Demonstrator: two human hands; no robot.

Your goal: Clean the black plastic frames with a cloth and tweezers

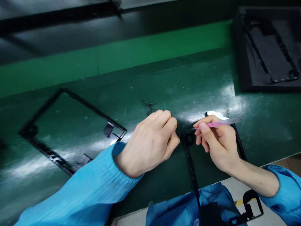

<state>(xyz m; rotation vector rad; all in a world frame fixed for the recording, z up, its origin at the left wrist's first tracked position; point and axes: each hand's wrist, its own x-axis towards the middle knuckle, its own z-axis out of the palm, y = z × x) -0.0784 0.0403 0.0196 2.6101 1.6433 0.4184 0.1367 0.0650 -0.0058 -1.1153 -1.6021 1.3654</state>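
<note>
My left hand (151, 141) is closed in a fist above the green bench, back of the hand up. Whatever its fingers may hold is hidden. In my right hand (218, 141) is a slim pair of tweezers (215, 124), pink along the middle with a flat silver end. Their thin tip points left, over the upper left corner of a thin black frame (193, 171). The frame lies partly under my right hand, and its lower end juts past the bench edge over my lap.
Another black frame (87, 106) lies on the left of the green bench (113, 94), partly behind my left sleeve. A dark tray (244, 75) at the far right holds more black frame parts (279, 40). Several dark thread-like scraps (150, 106) lie beyond my left hand.
</note>
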